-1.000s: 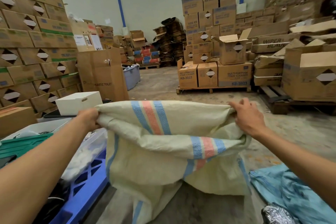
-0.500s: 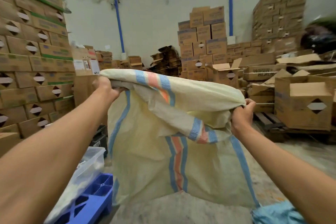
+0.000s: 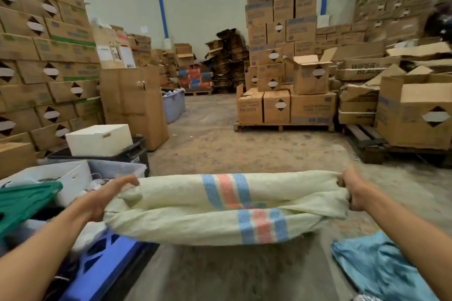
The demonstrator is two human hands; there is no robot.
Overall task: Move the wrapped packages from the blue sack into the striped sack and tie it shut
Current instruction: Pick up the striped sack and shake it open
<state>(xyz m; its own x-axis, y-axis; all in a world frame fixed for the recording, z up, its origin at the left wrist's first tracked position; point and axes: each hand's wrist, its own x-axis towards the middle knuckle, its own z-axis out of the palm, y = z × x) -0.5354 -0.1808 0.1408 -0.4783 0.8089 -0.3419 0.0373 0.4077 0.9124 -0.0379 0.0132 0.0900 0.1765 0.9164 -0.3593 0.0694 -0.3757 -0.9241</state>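
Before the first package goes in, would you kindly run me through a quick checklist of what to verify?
1. Left hand grips the striped sack at its end: ok.
2. Right hand grips the other end: ok.
3. Sack mouth held open wide enough to load: not ok, only a narrow slit shows.
4. Blue sack lies close by, lower right: ok.
5. Wrapped package in view: ok, one at the bottom edge.
6. Tie cord to hand: cannot tell.

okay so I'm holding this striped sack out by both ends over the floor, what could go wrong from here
1. The cream woven sack with blue and pink stripes is bunched flat between the left hand and right hand, so packages may miss its mouth.
2. The blue plastic crate and crumpled blue sack lie close below, so the sack could snag or you might trip.
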